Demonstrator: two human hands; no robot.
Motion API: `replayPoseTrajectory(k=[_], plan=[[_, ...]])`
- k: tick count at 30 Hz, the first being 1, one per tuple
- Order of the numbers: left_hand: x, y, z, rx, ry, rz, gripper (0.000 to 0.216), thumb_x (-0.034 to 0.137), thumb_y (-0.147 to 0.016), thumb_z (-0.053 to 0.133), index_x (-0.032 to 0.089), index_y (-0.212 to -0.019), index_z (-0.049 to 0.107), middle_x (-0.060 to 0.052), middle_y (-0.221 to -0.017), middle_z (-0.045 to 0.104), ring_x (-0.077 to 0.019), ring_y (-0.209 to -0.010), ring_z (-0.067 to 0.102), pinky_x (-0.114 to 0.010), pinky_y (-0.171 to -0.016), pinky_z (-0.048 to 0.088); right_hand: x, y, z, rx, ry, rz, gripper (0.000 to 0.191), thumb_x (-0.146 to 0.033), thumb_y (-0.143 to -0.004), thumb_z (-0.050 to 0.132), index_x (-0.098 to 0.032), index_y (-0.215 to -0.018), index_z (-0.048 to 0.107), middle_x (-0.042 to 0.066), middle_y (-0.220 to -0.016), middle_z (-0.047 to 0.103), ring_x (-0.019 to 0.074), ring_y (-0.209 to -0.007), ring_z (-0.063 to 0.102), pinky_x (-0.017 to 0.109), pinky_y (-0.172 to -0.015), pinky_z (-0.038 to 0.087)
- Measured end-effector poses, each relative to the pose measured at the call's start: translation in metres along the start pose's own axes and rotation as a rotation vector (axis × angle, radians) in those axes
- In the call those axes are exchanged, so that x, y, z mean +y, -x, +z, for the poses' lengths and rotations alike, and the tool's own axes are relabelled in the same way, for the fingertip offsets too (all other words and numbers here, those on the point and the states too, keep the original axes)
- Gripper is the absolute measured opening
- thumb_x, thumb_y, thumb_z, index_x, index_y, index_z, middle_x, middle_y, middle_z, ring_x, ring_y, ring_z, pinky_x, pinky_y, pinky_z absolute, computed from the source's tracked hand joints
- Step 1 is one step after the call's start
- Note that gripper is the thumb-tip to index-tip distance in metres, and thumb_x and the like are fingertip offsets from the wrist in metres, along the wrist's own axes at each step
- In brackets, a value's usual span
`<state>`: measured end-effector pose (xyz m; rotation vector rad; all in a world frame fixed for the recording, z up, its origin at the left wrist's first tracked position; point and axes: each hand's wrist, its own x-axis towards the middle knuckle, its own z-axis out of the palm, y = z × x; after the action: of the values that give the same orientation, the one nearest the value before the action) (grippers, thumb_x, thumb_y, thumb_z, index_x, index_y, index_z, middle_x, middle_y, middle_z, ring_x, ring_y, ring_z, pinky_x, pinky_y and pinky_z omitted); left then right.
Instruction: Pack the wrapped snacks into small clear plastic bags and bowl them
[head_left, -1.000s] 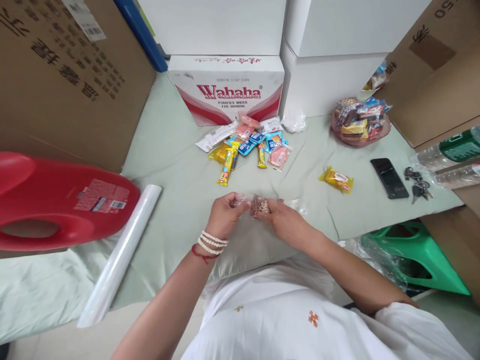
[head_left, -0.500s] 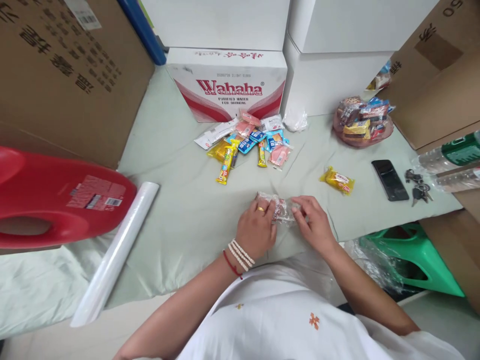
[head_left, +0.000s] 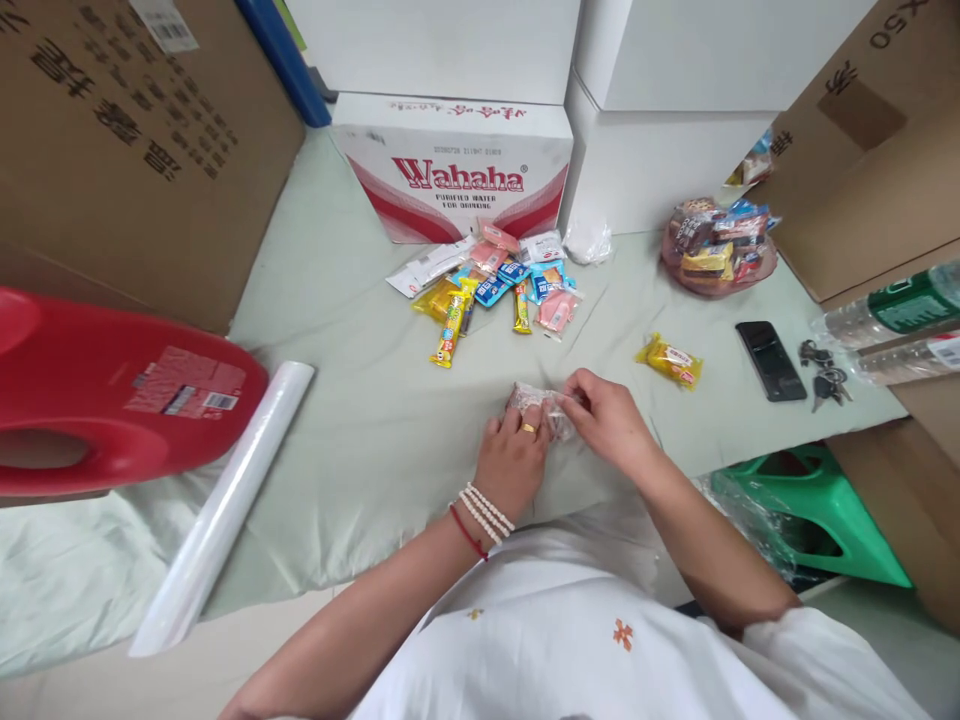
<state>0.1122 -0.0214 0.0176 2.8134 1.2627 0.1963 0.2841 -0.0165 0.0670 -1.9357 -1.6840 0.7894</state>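
Note:
A small clear plastic bag of snacks point(head_left: 541, 402) lies on the pale green cloth point(head_left: 360, 400) just in front of me. My left hand point(head_left: 514, 462), with a gold ring and bead bracelets, rests palm down with its fingers pressing on the near side of the bag. At the bag's right end my right hand point(head_left: 611, 420) pinches the clear plastic. Beyond them a heap of wrapped snacks point(head_left: 495, 285) in yellow, blue and pink lies on the cloth, and a single yellow snack pack point(head_left: 670, 361) lies to the right.
A Wahaha water carton point(head_left: 454, 165) and white boxes stand at the back, cardboard boxes on both sides. A red jug point(head_left: 112, 395) and a white roll point(head_left: 225, 505) lie left. A pink bowl of snacks point(head_left: 718, 250), a phone point(head_left: 770, 360), keys point(head_left: 823, 376) and bottles point(head_left: 892, 310) are right; a green stool point(head_left: 817, 520) below.
The bag went from held up between both hands down onto the cloth. My left hand turned palm down over it, and my right hand has now closed in on its right end.

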Motion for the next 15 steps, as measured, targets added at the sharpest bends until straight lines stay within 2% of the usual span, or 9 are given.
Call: replayPoseTrajectory(k=[3,6,8,10,12,15], plan=[[-0.003,0.002,0.001,0.034,0.102,-0.007,0.036,0.009,-0.096,0.044,0.013,-0.122,0.069,-0.019,-0.122,0.069,-0.0291,-0.106,0.067,-0.042,-0.086,0.050,-0.019,-0.023,0.022,-0.059,0.042,0.014,0.010,-0.022,-0.095,0.055,-0.022,-0.085,0.056,0.000,-0.079,0.066,0.0167,-0.074,0.059,0.026,-0.068,0.036],[-0.020,0.010,0.000,0.055,0.360,-0.057,0.040,0.009,-0.088,0.050,0.014,-0.123,0.067,-0.017,-0.119,0.068,-0.0267,-0.102,0.067,-0.040,-0.087,0.053,-0.023,-0.034,0.039,-0.100,0.115,-0.023,0.013,-0.020,-0.100,0.049,-0.021,-0.089,0.056,0.003,-0.085,0.065,0.0183,-0.080,0.059,0.027,-0.071,0.037],[-0.036,0.015,0.001,0.108,0.566,-0.180,0.044,0.012,-0.085,0.049,0.018,-0.127,0.065,-0.012,-0.115,0.069,-0.0224,-0.093,0.067,-0.036,-0.083,0.054,-0.020,-0.032,0.044,-0.094,0.154,-0.073,0.016,-0.019,-0.103,0.044,-0.021,-0.094,0.057,0.005,-0.091,0.064,0.0194,-0.085,0.058,0.028,-0.074,0.039],[-0.049,0.015,0.003,0.200,0.649,-0.373,0.039,0.021,-0.089,0.048,0.019,-0.124,0.065,-0.010,-0.111,0.069,-0.0227,-0.094,0.065,-0.038,-0.086,0.055,-0.016,-0.027,0.048,-0.081,0.166,-0.118,0.019,-0.018,-0.104,0.040,-0.020,-0.098,0.057,0.007,-0.097,0.061,0.0201,-0.088,0.057,0.029,-0.077,0.041],[-0.055,0.009,0.007,0.233,0.627,-0.483,0.032,0.034,-0.092,0.049,0.017,-0.110,0.069,-0.013,-0.107,0.069,-0.0275,-0.100,0.064,-0.045,-0.093,0.053,-0.015,-0.019,0.050,-0.080,0.147,-0.152,0.020,-0.018,-0.105,0.038,-0.020,-0.102,0.058,0.008,-0.101,0.058,0.0203,-0.089,0.056,0.030,-0.079,0.044],[-0.054,-0.002,0.011,0.124,0.663,-0.480,0.025,0.040,-0.087,0.053,0.019,-0.082,0.065,-0.011,-0.091,0.067,-0.0274,-0.091,0.063,-0.045,-0.088,0.053,-0.015,-0.006,0.046,-0.107,0.112,-0.229,0.016,-0.020,-0.104,0.043,-0.018,-0.108,0.059,0.010,-0.107,0.055,0.0209,-0.093,0.055,0.032,-0.085,0.048]])
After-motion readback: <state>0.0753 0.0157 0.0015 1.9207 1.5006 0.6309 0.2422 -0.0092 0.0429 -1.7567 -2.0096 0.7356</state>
